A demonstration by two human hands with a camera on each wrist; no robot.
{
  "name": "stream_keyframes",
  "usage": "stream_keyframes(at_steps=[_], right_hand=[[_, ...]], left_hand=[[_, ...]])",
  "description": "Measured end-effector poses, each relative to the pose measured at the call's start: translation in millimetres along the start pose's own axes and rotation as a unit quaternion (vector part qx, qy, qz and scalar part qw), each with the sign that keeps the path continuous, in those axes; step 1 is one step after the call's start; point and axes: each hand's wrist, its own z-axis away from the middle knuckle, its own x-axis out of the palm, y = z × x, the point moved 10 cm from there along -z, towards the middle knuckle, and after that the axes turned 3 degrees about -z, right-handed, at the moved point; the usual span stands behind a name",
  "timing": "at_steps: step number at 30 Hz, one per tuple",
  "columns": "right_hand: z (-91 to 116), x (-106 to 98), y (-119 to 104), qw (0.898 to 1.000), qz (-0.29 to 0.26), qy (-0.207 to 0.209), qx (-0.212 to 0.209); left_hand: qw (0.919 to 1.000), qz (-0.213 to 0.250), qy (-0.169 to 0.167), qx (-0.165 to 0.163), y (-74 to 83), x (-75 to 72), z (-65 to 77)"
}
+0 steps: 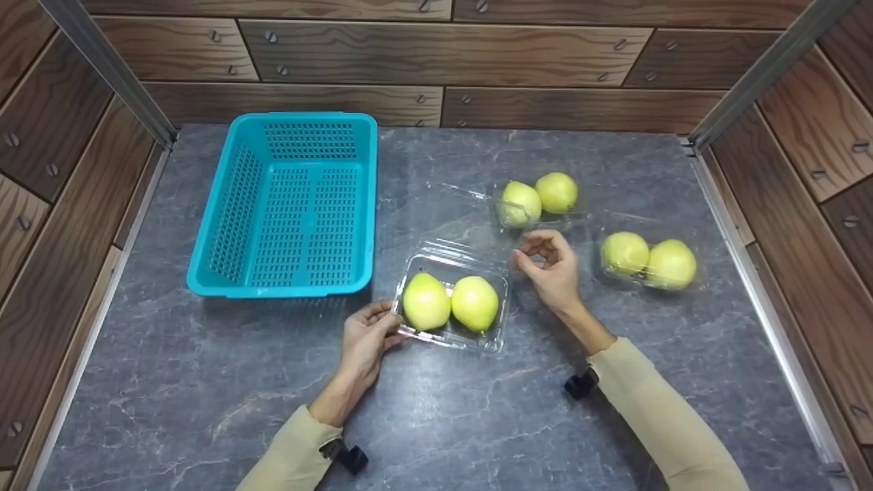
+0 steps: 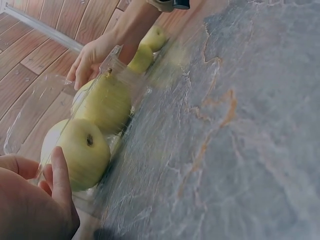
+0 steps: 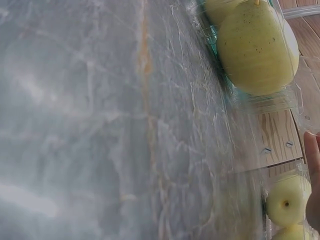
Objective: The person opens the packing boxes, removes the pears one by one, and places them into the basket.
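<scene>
A clear plastic clamshell box point(image 1: 450, 343) with two yellow-green pears point(image 1: 426, 302) inside stands at the middle of the table, its transparent lid point(image 1: 460, 228) raised at the back. My left hand point(image 1: 365, 341) pinches the box's front left edge between thumb and fingers. On the other side, my right hand point(image 1: 556, 273) has its thumb and fingertips together at the lid's right edge, pinching it. In the left wrist view the lid's film stretches from near the left fingers point(image 2: 61, 170) toward the right hand point(image 2: 90, 60). In the right wrist view only a fingertip point(image 3: 312, 150) shows beside the lid.
A turquoise perforated basket point(image 1: 372, 225) stands at the back left. Two more clear boxes hold pear pairs: one at the back point(image 1: 557, 193), close behind my right hand, one farther right point(image 1: 672, 264). Metal rails point(image 1: 771, 327) and wood-patterned walls point(image 1: 443, 51) bound the grey marbled table point(image 1: 225, 402).
</scene>
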Motion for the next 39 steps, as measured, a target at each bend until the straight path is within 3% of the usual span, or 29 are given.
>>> stream_keyframes(at_steps=[23,30,39], right_hand=[[-8.3,11.9,33.7,0.995,-0.050,0.012,0.089],[-7.3,15.3,45.6,0.987,-0.077,0.004,0.140],[-1.8,13.7,63.8,0.970,-0.065,0.035,0.230]], left_hand=[[0.9995,-0.007,-0.021,-0.021,-10.2,-5.6,19.1],[0.9995,0.004,-0.022,-0.021,-11.7,-4.9,24.5],[0.9998,0.004,-0.006,-0.019,-10.9,-4.4,26.8]])
